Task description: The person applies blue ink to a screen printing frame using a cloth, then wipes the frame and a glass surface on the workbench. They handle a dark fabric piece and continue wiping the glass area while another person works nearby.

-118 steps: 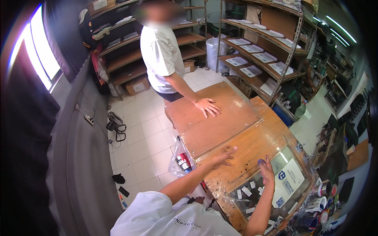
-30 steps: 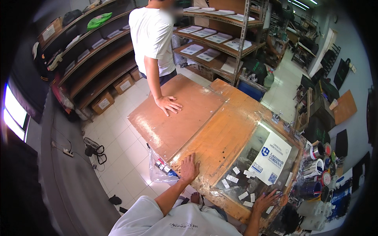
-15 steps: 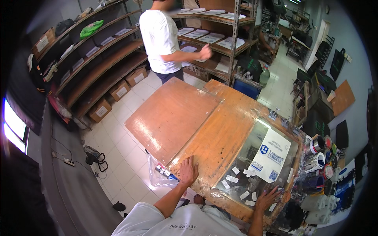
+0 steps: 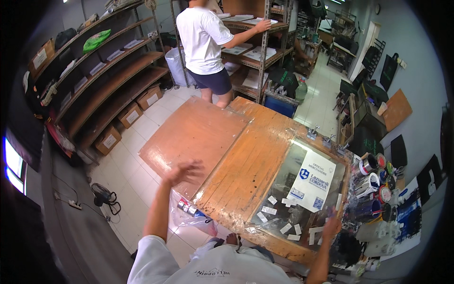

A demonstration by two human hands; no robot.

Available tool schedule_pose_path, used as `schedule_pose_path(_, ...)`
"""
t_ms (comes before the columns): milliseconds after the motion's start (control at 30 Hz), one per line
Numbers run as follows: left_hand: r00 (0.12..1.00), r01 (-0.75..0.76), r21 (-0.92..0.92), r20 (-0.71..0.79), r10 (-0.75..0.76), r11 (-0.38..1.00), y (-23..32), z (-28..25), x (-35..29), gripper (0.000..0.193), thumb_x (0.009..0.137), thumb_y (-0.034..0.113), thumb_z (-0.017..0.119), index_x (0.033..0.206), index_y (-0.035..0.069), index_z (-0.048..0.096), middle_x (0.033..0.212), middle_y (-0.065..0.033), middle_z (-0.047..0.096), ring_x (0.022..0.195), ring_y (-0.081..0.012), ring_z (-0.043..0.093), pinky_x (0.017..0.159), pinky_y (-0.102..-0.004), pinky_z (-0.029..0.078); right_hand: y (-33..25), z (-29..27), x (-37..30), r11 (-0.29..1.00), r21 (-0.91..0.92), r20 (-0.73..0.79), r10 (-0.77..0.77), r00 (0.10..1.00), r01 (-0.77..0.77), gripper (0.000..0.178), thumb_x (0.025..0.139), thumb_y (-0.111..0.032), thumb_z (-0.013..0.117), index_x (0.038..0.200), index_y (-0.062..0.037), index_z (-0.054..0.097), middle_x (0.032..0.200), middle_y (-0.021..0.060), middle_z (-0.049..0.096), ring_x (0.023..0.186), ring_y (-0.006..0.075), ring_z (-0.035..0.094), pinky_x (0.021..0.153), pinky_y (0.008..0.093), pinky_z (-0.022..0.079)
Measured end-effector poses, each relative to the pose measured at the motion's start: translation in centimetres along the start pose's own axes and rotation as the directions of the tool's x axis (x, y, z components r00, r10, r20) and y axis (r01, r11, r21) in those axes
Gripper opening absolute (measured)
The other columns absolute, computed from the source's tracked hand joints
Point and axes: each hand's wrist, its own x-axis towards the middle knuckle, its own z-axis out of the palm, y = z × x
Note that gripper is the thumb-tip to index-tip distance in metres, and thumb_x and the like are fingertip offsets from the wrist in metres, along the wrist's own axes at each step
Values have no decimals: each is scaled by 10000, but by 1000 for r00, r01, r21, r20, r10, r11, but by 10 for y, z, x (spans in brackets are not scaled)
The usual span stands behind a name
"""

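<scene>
My left hand [image 4: 183, 172] is raised over the near-left part of a reddish-brown board [image 4: 198, 130], its fingers spread and slightly blurred, nothing in it. Beside that board is an orange wooden tabletop [image 4: 246, 156] with a glass pane [image 4: 282, 182] set at its right. A white sheet printed in blue [image 4: 302, 188] lies on the glass, with several small white strips [image 4: 270, 210] scattered around its near end. Near the pane's right edge is my right hand [image 4: 332, 222], smeared by motion; its fingers cannot be made out.
Metal clamps [image 4: 327, 140] line the table's far right edge. Stained ink cans [image 4: 366, 165] crowd the right side. A plastic bag [image 4: 182, 217] hangs at the near-left edge. Beyond the table a person in a white shirt [image 4: 205, 42] stands at shelves [image 4: 257, 78] of paper. A black fan [image 4: 105, 196] is on the floor.
My left hand has lifted off the tabletop and swung left and away from me. My right hand has moved off its flat rest on the pane's near corner. The other person now reaches to the shelf post.
</scene>
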Motion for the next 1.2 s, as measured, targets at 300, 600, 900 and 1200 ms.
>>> schedule_pose_path(300, 689, 128, -199, 723, 57, 972, 54, 106, 47, 987, 931, 606, 600, 1604, 87, 99, 1587, -315, 226, 1383, -527, 395, 773, -546, 644, -154, 79, 174, 662, 537, 775, -143, 616, -522, 1305, 660, -931, 502, 1630, -224, -10, 1641, 245, 191, 1398, 517, 383, 859, 742, 502)
schedule_pose_path(600, 974, 2, 158, 225, -38, 987, 10, 132, 56, 789, 955, 469, 657, 1531, 41, 328, 1379, -212, 553, 1113, -320, 655, 725, -360, 625, -212, 141, 136, 720, 407, 791, 30, 611, -562, 821, 976, -251, 640, 1621, -136, 146, 1574, 226, 329, 1298, 356, 549, 835, 461, 633)
schedule_pose_path(900, 985, -174, 619, 112, 132, 766, -129, 232, 102, 300, 946, 179, 708, 1188, 3, 690, 1030, -133, 735, 892, -211, 699, 791, -335, 560, -29, 86, -78, 770, 428, -64, 547, 834, -473, 256, 956, -176, 666, 1174, -42, 663, 1027, 37, 676, 931, 160, 659, 689, 311, 531)
schedule_pose_path(1200, 784, -615, 629, 552, 283, 476, -181, 482, 184, 375, 859, 70, 711, 1224, 13, 647, 1166, -190, 672, 1121, -379, 613, 971, -431, 499, -44, -14, -67, 644, -601, -491, 171, 854, -474, 352, 786, -126, 763, 1122, -48, 694, 1414, 258, 469, 1308, 452, 434, 1069, 570, 353)
